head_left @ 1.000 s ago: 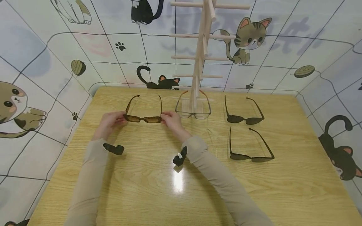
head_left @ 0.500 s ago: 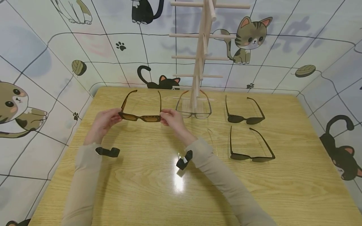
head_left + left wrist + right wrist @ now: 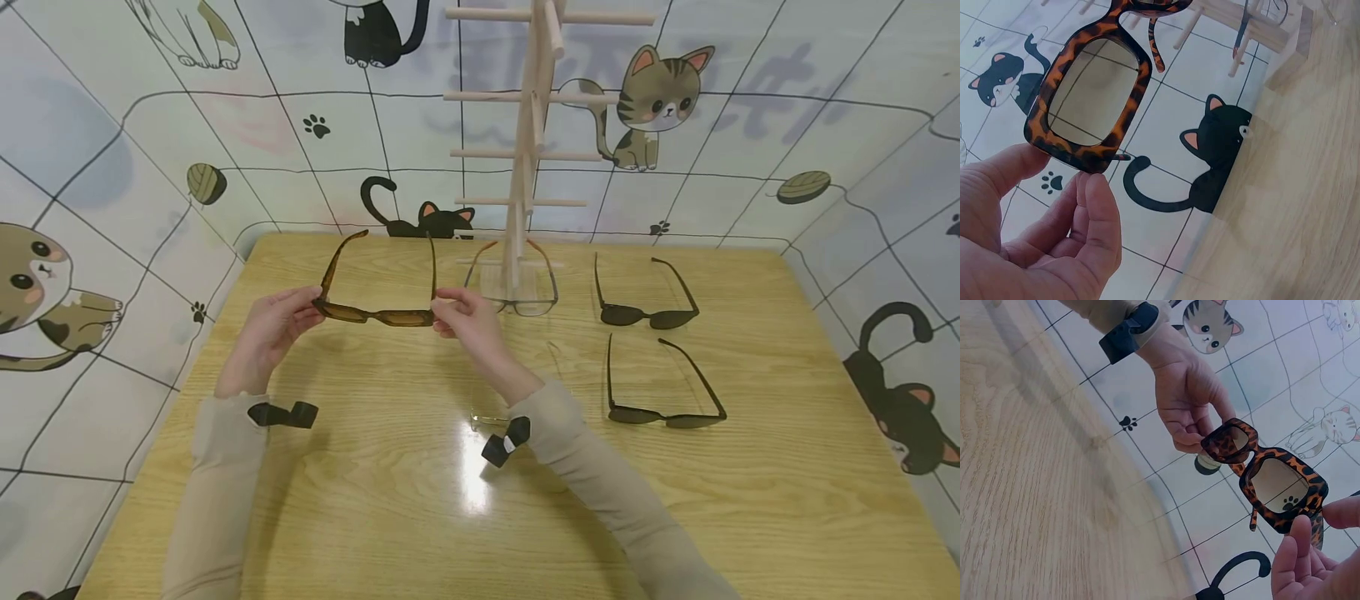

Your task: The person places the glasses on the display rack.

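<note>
Tortoiseshell sunglasses (image 3: pixel 405 317) with brown lenses are held up over the left part of the table, temples unfolded and pointing away. My left hand (image 3: pixel 274 333) pinches their left corner between thumb and fingers; the left wrist view shows the thumb and fingertips at the frame's (image 3: pixel 1141 84) outer edge. At the opposite corner my right hand (image 3: pixel 474 329) pinches the frame near the hinge. The right wrist view shows both the left hand (image 3: pixel 1188 394) and the right hand (image 3: pixel 1310 562) gripping the mottled frame (image 3: pixel 1247 478) at its ends.
A wooden rack (image 3: pixel 525 150) with rows of pegs stands at the back, clear-lens eyeglasses (image 3: pixel 534 308) at its base. Dark sunglasses (image 3: pixel 667 320) and a second dark pair (image 3: pixel 693 422) lie to the right. Thin-rimmed glasses (image 3: pixel 487 419) lie partly hidden under the right forearm.
Both hands have lifted the tortoiseshell sunglasses from near the tabletop, and the temples now appear higher in the head view. The right hand and forearm have shifted slightly right, exposing more of the thin-rimmed glasses.
</note>
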Tool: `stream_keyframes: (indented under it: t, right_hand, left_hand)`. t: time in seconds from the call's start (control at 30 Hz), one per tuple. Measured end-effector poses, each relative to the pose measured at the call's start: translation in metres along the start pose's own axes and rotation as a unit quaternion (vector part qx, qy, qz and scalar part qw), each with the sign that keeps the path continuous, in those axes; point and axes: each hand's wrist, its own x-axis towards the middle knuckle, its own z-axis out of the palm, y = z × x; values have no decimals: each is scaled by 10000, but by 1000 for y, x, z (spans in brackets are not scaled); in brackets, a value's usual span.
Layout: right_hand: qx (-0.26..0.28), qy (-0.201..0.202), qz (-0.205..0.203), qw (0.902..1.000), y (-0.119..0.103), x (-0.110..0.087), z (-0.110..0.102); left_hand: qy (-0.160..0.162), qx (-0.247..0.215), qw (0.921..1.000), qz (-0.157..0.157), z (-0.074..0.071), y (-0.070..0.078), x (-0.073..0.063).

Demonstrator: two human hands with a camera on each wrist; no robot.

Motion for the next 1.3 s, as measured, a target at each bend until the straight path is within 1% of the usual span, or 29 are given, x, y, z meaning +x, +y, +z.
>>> stream_keyframes:
  t: [0.23,0.43,0.67,0.8,0.93,1.03,1.3]
  right_hand:
    - [-10,3,-209,9998,-8,-12,-11]
    - [-31,101,-250,9996,-11,-20,-23]
    - [-16,260,-283,9993,-14,-28,-39]
    - [-37,350,-248,9991,-16,-32,-50]
    - [-53,346,-308,9989,-17,-37,-63]
    - [-71,359,-376,9986,-17,-40,-72]
    - [-124,444,-313,9984,-18,-44,-91]
  left_hand:
    - [-216,-32,9997,145,13,0,-6]
    - [-336,151,9992,157,24,-1,-7]
    - [-385,286,9988,68,40,-5,-6]
    - [-436,520,9977,41,52,-7,-4]
    - [-472,761,9960,36,63,-11,-1]
    - [-479,770,9959,37,72,-13,1]
    - [-517,685,9963,-94,91,-20,7]
